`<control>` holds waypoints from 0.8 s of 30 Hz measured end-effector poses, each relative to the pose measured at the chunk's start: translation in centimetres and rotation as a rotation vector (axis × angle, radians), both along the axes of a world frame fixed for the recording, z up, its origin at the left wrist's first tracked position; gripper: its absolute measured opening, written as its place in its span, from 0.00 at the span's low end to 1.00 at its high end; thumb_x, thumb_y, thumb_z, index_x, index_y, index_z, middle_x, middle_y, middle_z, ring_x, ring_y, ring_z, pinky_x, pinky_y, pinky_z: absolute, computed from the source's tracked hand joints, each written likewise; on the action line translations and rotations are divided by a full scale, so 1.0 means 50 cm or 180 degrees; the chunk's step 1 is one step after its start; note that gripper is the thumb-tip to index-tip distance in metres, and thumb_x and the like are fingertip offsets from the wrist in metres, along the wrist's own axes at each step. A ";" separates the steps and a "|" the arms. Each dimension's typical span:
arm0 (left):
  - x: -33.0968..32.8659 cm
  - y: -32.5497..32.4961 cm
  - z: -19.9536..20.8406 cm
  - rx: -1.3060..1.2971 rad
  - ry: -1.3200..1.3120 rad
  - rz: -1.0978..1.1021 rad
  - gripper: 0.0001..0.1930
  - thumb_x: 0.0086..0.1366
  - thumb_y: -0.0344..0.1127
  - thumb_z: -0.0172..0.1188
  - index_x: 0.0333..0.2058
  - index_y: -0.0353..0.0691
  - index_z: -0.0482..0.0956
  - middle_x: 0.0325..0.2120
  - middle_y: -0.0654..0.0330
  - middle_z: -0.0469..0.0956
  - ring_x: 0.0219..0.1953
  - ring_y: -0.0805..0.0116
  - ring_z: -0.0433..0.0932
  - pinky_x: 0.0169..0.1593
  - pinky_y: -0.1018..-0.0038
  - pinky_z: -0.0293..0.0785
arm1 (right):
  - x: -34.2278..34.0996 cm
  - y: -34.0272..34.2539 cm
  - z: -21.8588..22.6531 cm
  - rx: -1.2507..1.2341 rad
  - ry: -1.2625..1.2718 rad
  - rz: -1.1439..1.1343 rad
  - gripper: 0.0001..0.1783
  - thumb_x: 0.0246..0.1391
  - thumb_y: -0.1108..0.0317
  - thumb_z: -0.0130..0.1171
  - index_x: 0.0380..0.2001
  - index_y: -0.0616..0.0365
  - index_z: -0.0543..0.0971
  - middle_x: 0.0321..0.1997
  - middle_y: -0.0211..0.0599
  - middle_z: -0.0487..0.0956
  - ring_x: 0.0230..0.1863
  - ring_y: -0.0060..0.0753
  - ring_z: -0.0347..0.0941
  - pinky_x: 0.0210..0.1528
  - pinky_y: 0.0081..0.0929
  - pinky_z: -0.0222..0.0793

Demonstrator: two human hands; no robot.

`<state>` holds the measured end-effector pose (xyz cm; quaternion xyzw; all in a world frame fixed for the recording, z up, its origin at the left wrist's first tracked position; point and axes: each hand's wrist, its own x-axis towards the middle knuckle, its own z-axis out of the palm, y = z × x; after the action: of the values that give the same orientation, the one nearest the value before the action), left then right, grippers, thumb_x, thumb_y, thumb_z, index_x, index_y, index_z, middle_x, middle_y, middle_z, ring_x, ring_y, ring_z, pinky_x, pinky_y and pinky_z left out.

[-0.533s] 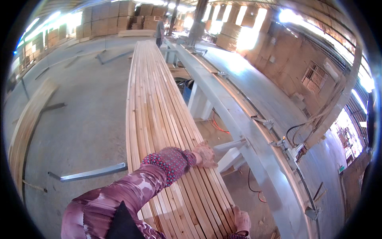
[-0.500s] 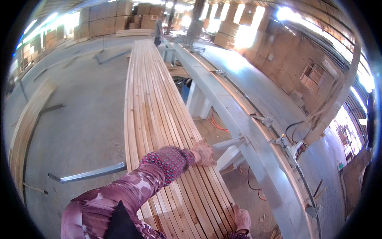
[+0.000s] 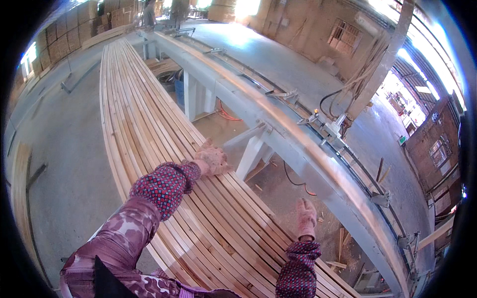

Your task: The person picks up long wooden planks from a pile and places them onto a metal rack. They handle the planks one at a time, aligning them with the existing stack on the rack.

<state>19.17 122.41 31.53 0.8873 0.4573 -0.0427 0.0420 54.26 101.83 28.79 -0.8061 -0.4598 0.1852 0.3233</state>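
Note:
Long, narrow wooden strips point(image 3: 164, 154) lie side by side in a wide row that runs away from me. My left hand point(image 3: 213, 158), in a pinkish knitted glove, rests at the row's right edge with its fingers bent over the outermost strip. The undersides of those fingers are hidden. Past that same edge, over the gap beside the row, I hold my gloved right hand point(image 3: 306, 218) with its fingers curled together. Nothing shows in it, and it appears apart from the strips.
A long pale metal machine frame point(image 3: 293, 136) with clamps point(image 3: 335, 131) runs along the right. Wood scraps point(image 3: 338, 264) and a cable point(image 3: 293, 179) lie below it. More boards point(image 3: 21, 184) are at the left. A person point(image 3: 149, 14) stands at the far end.
My view has swung right, so the strips appear further left. My right hand has come off the strips' edge and moved forward over the gap. My left hand stays at the edge.

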 end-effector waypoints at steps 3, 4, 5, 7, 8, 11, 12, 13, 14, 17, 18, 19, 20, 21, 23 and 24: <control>-0.003 0.001 -0.005 -0.0009 -0.0136 -0.0086 0.30 0.63 0.67 0.48 0.44 0.50 0.86 0.42 0.57 0.83 0.54 0.60 0.76 0.71 0.54 0.48 | 0.013 0.036 0.019 -0.0506 -0.1081 -0.0517 0.36 0.63 0.41 0.52 0.63 0.58 0.71 0.64 0.49 0.74 0.64 0.47 0.71 0.65 0.39 0.64; 0.010 -0.002 0.009 -0.0074 -0.0116 -0.0111 0.30 0.63 0.67 0.49 0.46 0.50 0.85 0.42 0.57 0.83 0.54 0.59 0.76 0.72 0.54 0.48 | 0.027 0.039 0.012 -0.0514 -0.1455 -0.0609 0.35 0.62 0.42 0.53 0.62 0.58 0.72 0.61 0.49 0.76 0.62 0.48 0.72 0.65 0.40 0.65; 0.013 -0.004 0.016 -0.0137 -0.0087 -0.0095 0.31 0.63 0.67 0.49 0.47 0.49 0.84 0.43 0.57 0.83 0.55 0.59 0.76 0.72 0.53 0.47 | 0.037 0.052 -0.006 -0.0506 -0.1822 -0.0658 0.35 0.61 0.43 0.55 0.61 0.57 0.73 0.59 0.49 0.77 0.61 0.50 0.73 0.64 0.40 0.65; 0.012 -0.004 0.011 -0.0100 -0.0263 -0.0050 0.32 0.63 0.67 0.49 0.53 0.48 0.80 0.48 0.57 0.81 0.58 0.57 0.74 0.73 0.52 0.44 | 0.053 0.069 -0.058 -0.0393 -0.2578 -0.0679 0.34 0.60 0.42 0.54 0.62 0.54 0.71 0.55 0.53 0.79 0.59 0.53 0.74 0.64 0.43 0.66; 0.005 -0.007 0.015 -0.0081 -0.0349 0.0001 0.33 0.63 0.66 0.49 0.56 0.48 0.78 0.50 0.56 0.80 0.59 0.57 0.74 0.74 0.52 0.43 | 0.059 0.072 -0.067 -0.0783 -0.2046 -0.0253 0.34 0.60 0.42 0.54 0.62 0.53 0.70 0.54 0.54 0.79 0.58 0.55 0.73 0.63 0.45 0.67; -0.005 -0.020 0.016 -0.0102 -0.0557 0.0096 0.41 0.62 0.68 0.50 0.64 0.44 0.68 0.63 0.52 0.69 0.68 0.51 0.62 0.75 0.53 0.39 | 0.048 0.075 -0.084 -0.1730 -0.1240 0.1101 0.33 0.62 0.40 0.47 0.61 0.49 0.72 0.56 0.56 0.77 0.60 0.58 0.71 0.61 0.47 0.67; -0.012 -0.025 0.020 -0.0003 -0.0583 0.0216 0.42 0.61 0.68 0.50 0.65 0.43 0.67 0.65 0.51 0.66 0.70 0.49 0.59 0.76 0.54 0.39 | 0.036 0.069 -0.087 -0.1871 -0.1518 0.1643 0.33 0.63 0.39 0.41 0.59 0.47 0.76 0.60 0.54 0.75 0.62 0.57 0.70 0.61 0.47 0.66; -0.009 -0.016 0.016 -0.0013 -0.0502 0.0113 0.44 0.61 0.70 0.48 0.67 0.42 0.64 0.68 0.49 0.61 0.72 0.48 0.53 0.76 0.55 0.37 | 0.034 0.057 -0.088 -0.1828 -0.1233 0.1462 0.32 0.63 0.39 0.42 0.55 0.49 0.79 0.56 0.55 0.77 0.60 0.57 0.72 0.59 0.47 0.67; -0.005 -0.008 0.008 -0.0042 -0.0400 -0.0004 0.46 0.62 0.71 0.46 0.68 0.41 0.61 0.70 0.48 0.56 0.74 0.47 0.48 0.76 0.55 0.36 | 0.028 0.049 -0.080 -0.1802 -0.0915 0.1281 0.32 0.63 0.39 0.42 0.52 0.50 0.81 0.52 0.55 0.80 0.57 0.57 0.74 0.56 0.47 0.69; -0.003 -0.014 0.020 -0.0096 -0.0100 0.0004 0.48 0.63 0.74 0.37 0.71 0.41 0.53 0.73 0.48 0.47 0.76 0.49 0.38 0.76 0.57 0.30 | -0.044 0.024 -0.003 -0.1860 -0.0276 0.1016 0.34 0.63 0.37 0.43 0.47 0.54 0.84 0.47 0.53 0.82 0.53 0.57 0.77 0.52 0.46 0.70; -0.005 -0.016 0.024 -0.0078 -0.0031 -0.0003 0.49 0.64 0.74 0.36 0.71 0.41 0.52 0.74 0.49 0.46 0.76 0.50 0.37 0.76 0.57 0.29 | -0.046 0.020 -0.007 -0.1920 -0.0187 0.0809 0.35 0.63 0.36 0.44 0.46 0.56 0.84 0.45 0.54 0.83 0.52 0.57 0.77 0.51 0.45 0.70; -0.002 -0.018 0.029 -0.0053 0.0026 -0.0017 0.49 0.64 0.75 0.34 0.71 0.41 0.51 0.74 0.49 0.44 0.77 0.51 0.36 0.76 0.57 0.27 | -0.030 0.015 -0.033 -0.1740 -0.0326 0.0865 0.37 0.63 0.34 0.45 0.43 0.59 0.84 0.43 0.56 0.83 0.51 0.59 0.78 0.50 0.45 0.71; -0.005 -0.021 0.036 -0.0021 0.0052 0.0004 0.49 0.64 0.74 0.35 0.71 0.41 0.51 0.74 0.49 0.45 0.77 0.51 0.36 0.76 0.57 0.27 | -0.021 0.012 -0.054 -0.1666 -0.0490 0.0851 0.38 0.62 0.34 0.46 0.42 0.60 0.84 0.41 0.55 0.83 0.48 0.57 0.79 0.48 0.45 0.71; 0.001 -0.023 0.036 0.0012 0.0021 0.0018 0.48 0.64 0.74 0.35 0.71 0.42 0.52 0.74 0.49 0.45 0.76 0.51 0.36 0.76 0.57 0.28 | -0.009 0.007 -0.073 -0.1580 -0.0650 0.0791 0.38 0.62 0.33 0.46 0.42 0.61 0.84 0.38 0.54 0.84 0.45 0.56 0.80 0.46 0.45 0.71; -0.004 -0.030 0.034 0.0046 -0.0003 0.0121 0.48 0.64 0.74 0.35 0.71 0.42 0.53 0.74 0.49 0.46 0.76 0.52 0.37 0.76 0.58 0.28 | -0.027 0.005 -0.050 -0.1435 -0.0707 0.0876 0.38 0.63 0.33 0.46 0.39 0.61 0.84 0.37 0.51 0.84 0.42 0.56 0.80 0.44 0.45 0.72; -0.008 -0.032 0.032 0.0067 -0.0014 0.0178 0.47 0.64 0.73 0.35 0.71 0.43 0.54 0.74 0.49 0.46 0.76 0.52 0.37 0.76 0.58 0.28 | -0.052 -0.001 -0.015 -0.1481 -0.0798 0.0831 0.37 0.63 0.33 0.45 0.41 0.58 0.84 0.39 0.52 0.84 0.44 0.56 0.80 0.47 0.45 0.73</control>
<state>18.77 120.80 33.12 0.8747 0.4822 -0.0348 0.0349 51.67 101.79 28.06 -0.8091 -0.5412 0.2246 0.0440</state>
